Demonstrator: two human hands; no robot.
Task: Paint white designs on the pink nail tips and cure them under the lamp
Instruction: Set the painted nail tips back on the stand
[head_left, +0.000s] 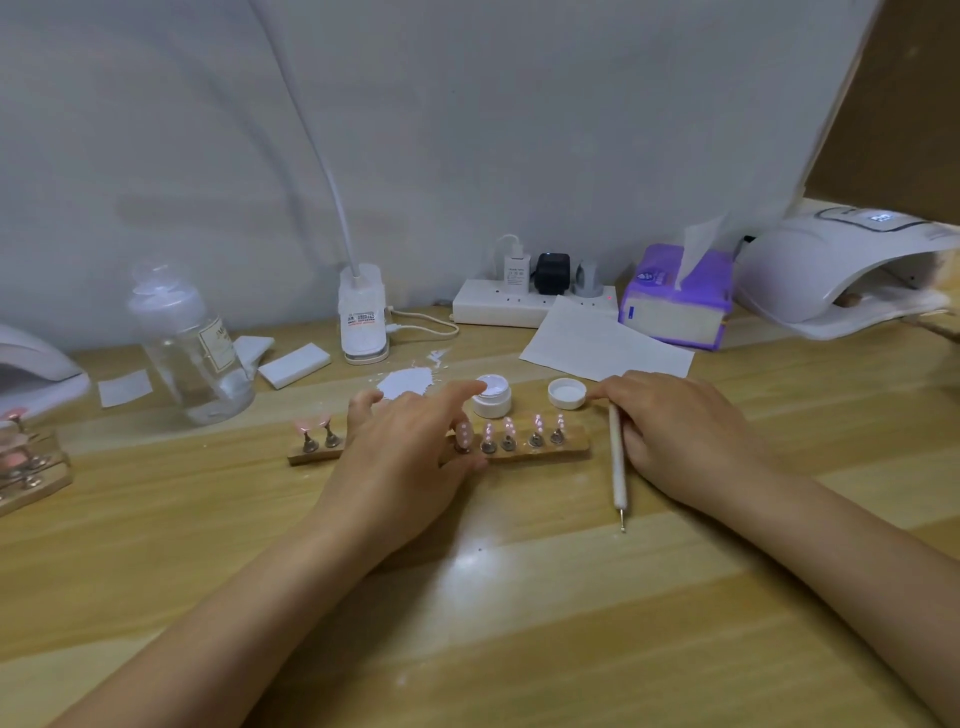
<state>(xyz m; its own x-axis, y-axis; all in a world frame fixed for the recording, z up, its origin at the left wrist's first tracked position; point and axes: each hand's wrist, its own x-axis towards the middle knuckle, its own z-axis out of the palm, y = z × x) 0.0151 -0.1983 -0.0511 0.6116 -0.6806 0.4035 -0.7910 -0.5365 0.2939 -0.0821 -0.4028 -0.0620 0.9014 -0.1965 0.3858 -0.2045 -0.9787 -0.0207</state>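
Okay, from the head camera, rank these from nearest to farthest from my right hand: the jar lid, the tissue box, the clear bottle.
From the right hand:
1. Jar lid, at its fingertips, just to its left.
2. Tissue box, behind the hand, by the wall.
3. Clear bottle, far across on the left side of the table.

Soft even light; glare patch on table (470, 564); motion blur throughout, edges warped.

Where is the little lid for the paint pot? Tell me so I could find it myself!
Find the long wooden holder with the pink nail tips in the middle of the table. Just behind its right end sit two small white round things. The lid is the flat, shallow one on the right, by the right hand; the taller one on the left is the open pot.
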